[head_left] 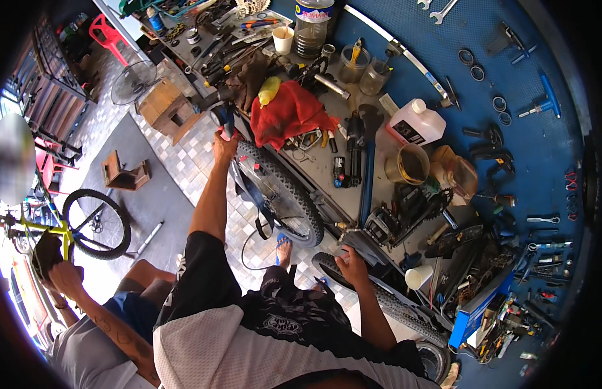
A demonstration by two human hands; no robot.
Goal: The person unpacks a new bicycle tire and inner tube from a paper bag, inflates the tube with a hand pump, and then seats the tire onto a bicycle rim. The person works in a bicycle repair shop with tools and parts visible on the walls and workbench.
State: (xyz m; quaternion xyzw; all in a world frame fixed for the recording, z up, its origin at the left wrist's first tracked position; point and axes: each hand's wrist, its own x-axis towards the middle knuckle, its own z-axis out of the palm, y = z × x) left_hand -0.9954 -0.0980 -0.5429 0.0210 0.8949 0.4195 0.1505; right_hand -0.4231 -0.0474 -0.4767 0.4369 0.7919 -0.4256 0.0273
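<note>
My left hand [225,146] reaches to the bench edge, fingers closed by a dark blue-and-black part [221,118]; what exactly they grip is hard to make out. Just beside it stands a bicycle wheel with a knobby black tyre [291,185], leaning along the bench front. My right hand [354,264] is lower and to the right, fingers curled together next to a second knobby tyre [395,305]; anything inside them is hidden. A red cloth [291,117] with a yellow object [268,91] on it lies on the bench near my left hand.
The cluttered workbench [378,152] holds a white jug [417,122], tubs, cups and a crankset [434,211]. Tools hang on the blue wall panel [534,65]. At left, another person's hand [67,280] is on a dark part of a yellow bicycle [64,236]. A black hose [246,259] curves over the tiles.
</note>
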